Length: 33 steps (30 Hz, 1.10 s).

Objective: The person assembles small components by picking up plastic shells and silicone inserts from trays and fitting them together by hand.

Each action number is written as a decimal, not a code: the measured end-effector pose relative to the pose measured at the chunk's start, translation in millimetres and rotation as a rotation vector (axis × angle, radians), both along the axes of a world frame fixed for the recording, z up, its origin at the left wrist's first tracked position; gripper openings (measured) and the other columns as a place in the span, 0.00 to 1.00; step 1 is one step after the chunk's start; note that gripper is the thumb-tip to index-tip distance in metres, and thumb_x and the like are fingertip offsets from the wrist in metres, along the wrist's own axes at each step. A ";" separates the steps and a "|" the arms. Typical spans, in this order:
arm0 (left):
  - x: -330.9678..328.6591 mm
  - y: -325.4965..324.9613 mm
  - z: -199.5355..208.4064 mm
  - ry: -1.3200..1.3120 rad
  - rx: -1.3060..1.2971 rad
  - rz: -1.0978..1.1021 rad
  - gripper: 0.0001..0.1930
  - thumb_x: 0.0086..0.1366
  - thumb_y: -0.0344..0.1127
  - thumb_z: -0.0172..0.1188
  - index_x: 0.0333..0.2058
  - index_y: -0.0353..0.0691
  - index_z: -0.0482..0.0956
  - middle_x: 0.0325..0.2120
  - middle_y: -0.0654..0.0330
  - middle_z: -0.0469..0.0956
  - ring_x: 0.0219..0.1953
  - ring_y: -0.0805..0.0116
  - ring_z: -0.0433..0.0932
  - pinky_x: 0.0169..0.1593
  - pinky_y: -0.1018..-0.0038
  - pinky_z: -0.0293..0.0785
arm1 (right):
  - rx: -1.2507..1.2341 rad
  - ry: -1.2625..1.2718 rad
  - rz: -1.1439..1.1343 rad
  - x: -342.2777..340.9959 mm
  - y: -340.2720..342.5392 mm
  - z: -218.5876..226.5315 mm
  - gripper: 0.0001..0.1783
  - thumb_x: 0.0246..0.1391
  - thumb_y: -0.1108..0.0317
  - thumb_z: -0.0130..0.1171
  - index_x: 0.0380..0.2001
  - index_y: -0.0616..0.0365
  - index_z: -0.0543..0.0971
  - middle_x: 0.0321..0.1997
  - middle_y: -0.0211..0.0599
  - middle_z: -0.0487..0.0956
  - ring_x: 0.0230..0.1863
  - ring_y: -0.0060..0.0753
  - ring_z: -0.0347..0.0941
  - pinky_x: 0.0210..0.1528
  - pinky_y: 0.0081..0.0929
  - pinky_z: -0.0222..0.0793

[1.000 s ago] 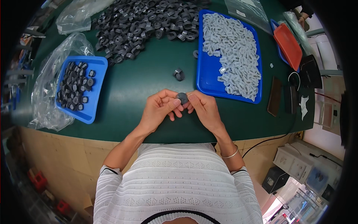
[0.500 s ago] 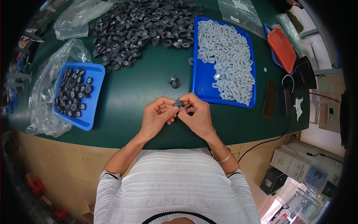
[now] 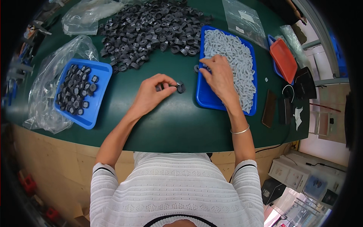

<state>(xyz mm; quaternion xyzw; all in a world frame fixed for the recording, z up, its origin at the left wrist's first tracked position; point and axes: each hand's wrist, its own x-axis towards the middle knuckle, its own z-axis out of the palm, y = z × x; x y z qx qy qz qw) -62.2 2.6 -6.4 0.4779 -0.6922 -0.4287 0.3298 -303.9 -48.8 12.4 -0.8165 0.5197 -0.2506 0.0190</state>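
My left hand (image 3: 153,92) is over the table in the middle, thumb and forefinger closed at the edge of a small dark grey plastic ring (image 3: 181,87). Whether another piece is tucked behind its curled fingers I cannot tell. My right hand (image 3: 221,77) reaches over a deep blue tray (image 3: 206,99) of small pale plastic pieces (image 3: 246,81). Its thumb and forefinger are apart at the tray's left side, and nothing shows between them. Another dark ring (image 3: 196,68) lies against the tray's left wall.
A large heap of dark rings (image 3: 151,32) covers the back of the table. At left, a lighter blue tray (image 3: 99,81) holds dark assembled pieces, beside a clear plastic bag (image 3: 41,100). An orange-red tray (image 3: 283,60) and a brown flat block (image 3: 269,108) are at right.
My hands have parted from a dark piece they held together. The left has moved forward to the ring on the table; the right has moved right and forward over the tray.
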 end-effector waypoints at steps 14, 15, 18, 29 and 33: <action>1.9 14.0 -17.9 -0.276 -0.181 -0.011 0.15 0.56 0.31 0.65 0.42 0.40 0.73 0.28 0.56 0.73 0.27 0.57 0.74 0.30 0.62 0.70 | 0.093 0.213 0.142 42.2 24.8 -9.0 0.04 0.43 0.76 0.62 0.27 0.62 0.79 0.35 0.41 0.71 0.41 0.44 0.67 0.41 0.37 0.65; 3.7 16.6 -17.8 -0.255 -0.179 0.029 0.17 0.54 0.30 0.67 0.43 0.39 0.74 0.27 0.57 0.72 0.26 0.61 0.73 0.29 0.67 0.69 | 0.097 0.211 0.141 41.4 31.5 -9.2 0.04 0.43 0.76 0.62 0.27 0.62 0.79 0.35 0.41 0.71 0.41 0.44 0.67 0.41 0.37 0.65; 8.5 26.7 -16.9 -0.225 -0.160 0.066 0.17 0.54 0.30 0.68 0.42 0.38 0.74 0.26 0.58 0.72 0.25 0.63 0.72 0.28 0.69 0.70 | 0.173 -0.064 0.191 42.0 49.0 -11.3 0.06 0.45 0.75 0.63 0.29 0.63 0.78 0.38 0.40 0.72 0.41 0.45 0.67 0.43 0.39 0.64; 28.8 39.1 -23.2 0.205 0.165 0.202 0.15 0.57 0.28 0.66 0.43 0.36 0.75 0.29 0.63 0.78 0.25 0.79 0.70 0.27 0.80 0.68 | 0.084 -0.292 0.236 56.6 89.6 -27.2 0.07 0.47 0.77 0.60 0.32 0.61 0.77 0.36 0.39 0.75 0.39 0.43 0.70 0.41 0.37 0.65; 37.6 41.5 -12.6 0.640 0.545 0.229 0.15 0.61 0.27 0.62 0.47 0.37 0.75 0.30 0.63 0.78 0.21 0.85 0.65 0.22 0.87 0.60 | -0.100 0.023 0.063 45.6 66.8 -9.2 0.13 0.35 0.80 0.59 0.31 0.61 0.77 0.38 0.40 0.75 0.47 0.43 0.68 0.49 0.38 0.61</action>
